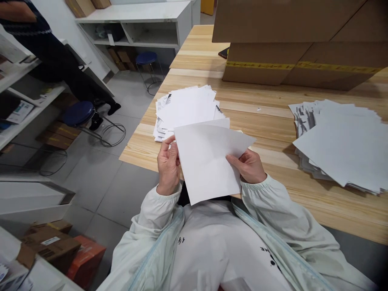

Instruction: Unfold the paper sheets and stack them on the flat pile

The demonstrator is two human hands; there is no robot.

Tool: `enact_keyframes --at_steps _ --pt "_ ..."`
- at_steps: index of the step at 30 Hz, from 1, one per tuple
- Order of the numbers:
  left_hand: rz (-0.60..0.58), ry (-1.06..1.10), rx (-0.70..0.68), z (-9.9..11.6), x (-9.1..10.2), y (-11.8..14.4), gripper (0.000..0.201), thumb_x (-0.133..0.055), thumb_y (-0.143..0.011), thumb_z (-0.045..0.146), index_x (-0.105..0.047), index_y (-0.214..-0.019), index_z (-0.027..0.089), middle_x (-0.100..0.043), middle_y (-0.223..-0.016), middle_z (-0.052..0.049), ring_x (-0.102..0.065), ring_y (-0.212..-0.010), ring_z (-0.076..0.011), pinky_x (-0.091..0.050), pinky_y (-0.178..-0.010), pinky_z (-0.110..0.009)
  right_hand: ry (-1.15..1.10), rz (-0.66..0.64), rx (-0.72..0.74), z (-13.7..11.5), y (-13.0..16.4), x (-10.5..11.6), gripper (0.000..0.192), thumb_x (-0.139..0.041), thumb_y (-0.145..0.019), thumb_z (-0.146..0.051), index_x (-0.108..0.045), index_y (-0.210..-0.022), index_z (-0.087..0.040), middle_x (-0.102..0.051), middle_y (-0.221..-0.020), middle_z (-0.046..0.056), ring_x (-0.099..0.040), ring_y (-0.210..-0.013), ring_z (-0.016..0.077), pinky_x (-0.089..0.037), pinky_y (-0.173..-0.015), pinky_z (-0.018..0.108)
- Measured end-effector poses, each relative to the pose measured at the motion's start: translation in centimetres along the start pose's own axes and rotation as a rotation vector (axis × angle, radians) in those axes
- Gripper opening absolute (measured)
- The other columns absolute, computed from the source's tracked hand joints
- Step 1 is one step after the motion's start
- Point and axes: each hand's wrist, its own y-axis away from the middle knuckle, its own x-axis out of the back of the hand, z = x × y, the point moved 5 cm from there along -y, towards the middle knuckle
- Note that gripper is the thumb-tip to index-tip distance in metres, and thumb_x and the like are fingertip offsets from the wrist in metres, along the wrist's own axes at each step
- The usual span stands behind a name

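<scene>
- Along the grainy wooden counter (257, 99), cardboard boxes (260, 73) blocked the far right.
- At its near edge, right fingers (235, 161) pinched flat white paper (209, 161) (left fingers (173, 151) bent beside it, their grip unclear).

Paper pile (189, 107) on the worktop (257, 125), left side; second stack (348, 149) well over right, boxes (287, 22) further back. Couple of stools (79, 112) on the floor (104, 182), off left.

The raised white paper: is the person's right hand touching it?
Touching: the head view shows the right hand holding the raised white paper, thumb lying on top.
</scene>
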Motion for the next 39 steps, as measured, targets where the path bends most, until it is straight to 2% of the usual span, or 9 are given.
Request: enact_keyframes --at_steps 3,5,9,11,14,18,22,27,39 --pt "0.018 -0.122 -0.108 0.4 0.1 0.3 0.06 -0.08 -0.079 0.036 -0.049 -0.129 0.031 -0.073 -0.095 -0.001 -0.068 -0.068 -0.0098 -0.053 -0.061 -0.02 -0.017 0.008 -0.021 0.0 0.1 -0.1 0.036 -0.085 -0.067 -0.044 -0.072 -0.091 -0.02 -0.077 -0.088 0.005 -0.069 -0.075 0.0193 -0.058 -0.07 0.034" --pt "0.077 -0.224 -0.238 0.7 0.2 0.7 0.068 -0.083 -0.074 0.028 -0.044 -0.13 0.032 -0.07 -0.112 -0.004 -0.07 -0.081 -0.011 -0.053 -0.066 -0.02 -0.019 0.009 -0.025 -0.1 0.1 -0.2 0.036 -0.085 -0.067 -0.045 -0.072 -0.09 -0.02 -0.077 -0.089 0.006 -0.07 -0.075 0.02 -0.058 -0.07 0.034" --pt "0.162 -0.426 -0.451 0.6 0.3 2.1 0.057 -0.083 -0.07 0.025 -0.053 -0.118 0.03 -0.059 -0.135 -0.007 -0.066 -0.105 -0.0153 -0.053 -0.076 -0.023 -0.04 -0.004 -0.024 -0.2 0.2 -0.4 0.036 -0.086 -0.067 -0.043 -0.073 -0.092 -0.021 -0.077 -0.092 0.005 -0.071 -0.077 0.0196 -0.059 -0.073 0.034" --pt "0.086 -0.505 -0.404 -0.1 0.3 2.4 0.036 -0.082 -0.07 0.028 -0.063 -0.1 0.025 -0.068 -0.116 -0.005 -0.067 -0.096 -0.0176 -0.054 -0.075 -0.027 -0.047 -0.008 -0.025 -0.2 0.2 -0.4 0.036 -0.086 -0.067 -0.042 -0.073 -0.094 -0.022 -0.077 -0.094 0.004 -0.071 -0.079 0.0189 -0.059 -0.075 0.034" --pt "-0.099 -0.397 -0.126 -1.8 0.1 2.3 0.023 -0.084 -0.067 0.035 -0.068 -0.072 0.019 -0.071 -0.076 -0.001 -0.067 -0.075 -0.019 -0.054 -0.069 -0.03 -0.066 0.008 -0.024 -0.2 0.2 -0.3 0.039 -0.088 -0.065 -0.042 -0.073 -0.096 -0.022 -0.077 -0.097 0.005 -0.072 -0.082 0.0191 -0.06 -0.078 0.034" --pt "-0.014 0.011 0.146 -2.2 -0.1 2.4 0.045 -0.07 -0.077 0.063 -0.075 -0.091 0.021 -0.077 -0.095 -0.005 -0.071 -0.102 -0.0241 -0.057 -0.087 -0.034 -0.088 -0.013 -0.036 -0.1 0.2 -0.4 0.045 -0.088 -0.064 -0.043 -0.073 -0.101 -0.022 -0.077 -0.1 0.006 -0.073 -0.084 0.0203 -0.061 -0.078 0.034" --pt "0.03 0.087 0.112 -1.8 -0.3 3.0 0.062 -0.052 -0.083 0.076 -0.073 -0.109 0.023 -0.075 -0.117 -0.008 -0.061 -0.127 -0.0247 -0.051 -0.104 -0.035 -0.057 -0.052 -0.013 -0.4 0.3 -0.6 0.055 -0.086 -0.067 -0.044 -0.069 -0.115 -0.022 -0.075 -0.112 0.008 -0.072 -0.093 0.0206 -0.06 -0.081 0.034" --pt "-0.087 -0.085 0.109 -2.4 -0.2 3.6 0.044 -0.078 -0.077 0.051 -0.075 -0.106 0.019 -0.078 -0.105 -0.009 -0.071 -0.108 -0.0269 -0.057 -0.097 -0.038 -0.012 -0.084 0.065 -1.1 0.4 -0.9 0.068 -0.085 -0.069 -0.043 -0.062 -0.13 -0.025 -0.071 -0.124 0.008 -0.069 -0.106 0.0221 -0.059 -0.088 0.034" --pt "-0.263 -0.2 0.123 -0.6 0.1 2.4 0.039 -0.078 -0.075 0.052 -0.08 -0.093 0.017 -0.079 -0.099 -0.011 -0.074 -0.096 -0.0277 -0.061 -0.084 -0.037 -0.005 -0.179 0.001 -1.0 1.0 -1.0 0.024 -0.083 -0.07 -0.04 -0.08 -0.085 -0.022 -0.076 -0.084 0.002 -0.068 -0.075 0.0199 -0.058 -0.068 0.034"
